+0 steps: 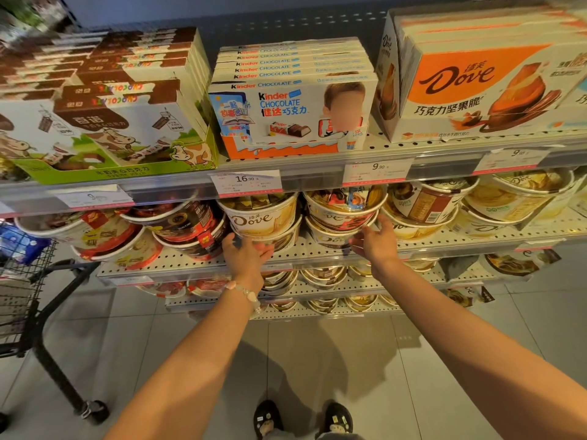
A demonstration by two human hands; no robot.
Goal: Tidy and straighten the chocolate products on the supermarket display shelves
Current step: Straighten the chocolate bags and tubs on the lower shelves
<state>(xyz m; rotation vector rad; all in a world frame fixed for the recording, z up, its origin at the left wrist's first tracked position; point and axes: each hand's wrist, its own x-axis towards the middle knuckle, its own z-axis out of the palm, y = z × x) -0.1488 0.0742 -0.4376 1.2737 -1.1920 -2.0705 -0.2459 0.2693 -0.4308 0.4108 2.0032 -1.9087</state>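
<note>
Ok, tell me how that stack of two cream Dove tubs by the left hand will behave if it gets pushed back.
The upper Dove tub sits on a lower tub, so a high push would probably slide or tip it. Both are round with narrower bases, so they may turn, hiding the logo. The left hand touches the lower tub; pushing there should move both together.
</note>
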